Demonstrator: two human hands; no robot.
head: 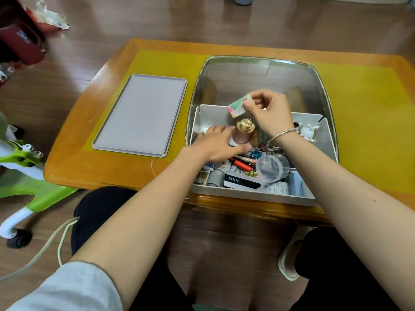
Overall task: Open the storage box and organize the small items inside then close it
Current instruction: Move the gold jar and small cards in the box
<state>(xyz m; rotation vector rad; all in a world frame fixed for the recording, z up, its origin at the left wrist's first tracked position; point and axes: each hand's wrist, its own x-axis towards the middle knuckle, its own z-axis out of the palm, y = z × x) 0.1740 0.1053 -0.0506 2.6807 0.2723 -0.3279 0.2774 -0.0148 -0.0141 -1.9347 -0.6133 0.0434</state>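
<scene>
Two hands are inside the open storage box [258, 195], which sits on the right half of the counter [107, 167] at its near edge. Clear lid [260, 79] stands raised behind the box. Your right hand [268, 112] is lifted above the far part of the box; thumb and forefinger pinch a small pastel card [238, 107], other fingers curled. A silver bracelet [283, 134] circles that wrist. Your left hand [219, 143] reaches in low from the left, fingers mostly extended over the items, thumb side against a pink bottle [243, 133] with a gold cap, standing upright. Whether the hand grips the bottle: cannot tell. Near compartment contents: clear plastic cup [271, 168] on its side, orange-red marker [243, 165], black box marked BENTE [241, 182], binder clips [257, 153]. A small white unicorn figure [309, 131] stands at the far right of the box. A grey tray [140, 114] lies flat on the counter, left of the box and apart from it.
</scene>
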